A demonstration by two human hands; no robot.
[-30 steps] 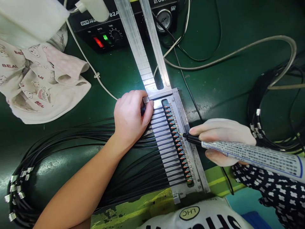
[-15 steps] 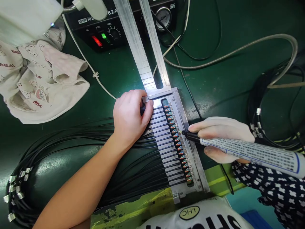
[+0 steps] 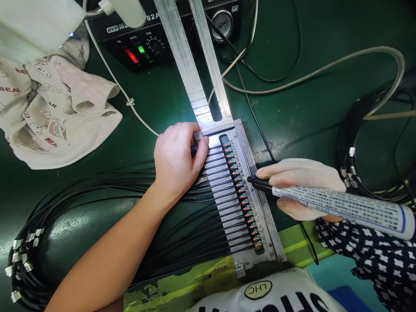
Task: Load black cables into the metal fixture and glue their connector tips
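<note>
A metal fixture (image 3: 260,208) holds a row of several black cables (image 3: 182,216) with bared coloured wire ends (image 3: 242,190). My left hand (image 3: 177,160) is curled, pressing down on the cables at the fixture's upper left, with its fingers around a small dark part. My right hand (image 3: 302,184), in a pale glove, grips a pen-like tool (image 3: 328,203) with a printed label. The tool's black tip touches the wire ends about midway along the row.
A black control box (image 3: 156,34) with red and green lights stands at the back, with two metal rails (image 3: 195,60) running from it to the fixture. A printed cloth (image 3: 55,112) lies at the left. Cable coils (image 3: 373,147) and a grey hose (image 3: 325,69) lie at the right.
The tool's tip has crept a little up along the row of wire ends. My left hand has stayed in place.
</note>
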